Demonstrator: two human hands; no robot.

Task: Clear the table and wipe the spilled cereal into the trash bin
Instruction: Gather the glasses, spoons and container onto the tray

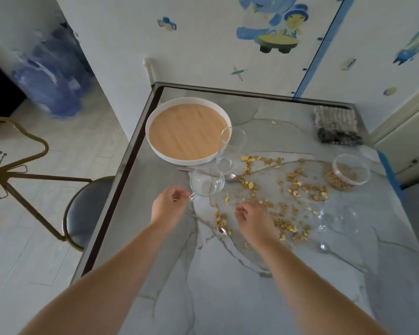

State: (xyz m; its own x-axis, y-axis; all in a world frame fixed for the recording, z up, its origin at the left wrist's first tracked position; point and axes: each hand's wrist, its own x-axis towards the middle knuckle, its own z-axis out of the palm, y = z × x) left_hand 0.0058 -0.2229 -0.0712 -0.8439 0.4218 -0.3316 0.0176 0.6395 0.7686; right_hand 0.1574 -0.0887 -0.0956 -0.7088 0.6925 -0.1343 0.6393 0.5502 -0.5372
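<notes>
Spilled cereal [298, 187] is scattered across the middle and right of the grey marble table [228, 286]. A clear glass mug [207, 183] stands near the table's left side, and my left hand [171, 205] pinches its handle. My right hand [254, 218] hovers just over the cereal with loosely curled fingers and nothing in it. A tall glass [232, 146] stands behind the mug, touching the round white-rimmed tray [153, 131], which has a wooden base. A glass jar [348, 171] with cereal in it lies at the right.
One spoon [230, 177] lies behind the mug, another spoon [221, 230] between my hands, and a third spoon [324, 247] at the right. A clear glass [336, 218] lies on its side. A folded cloth [334, 124] sits at the far right corner. A stool [87, 209] stands left of the table.
</notes>
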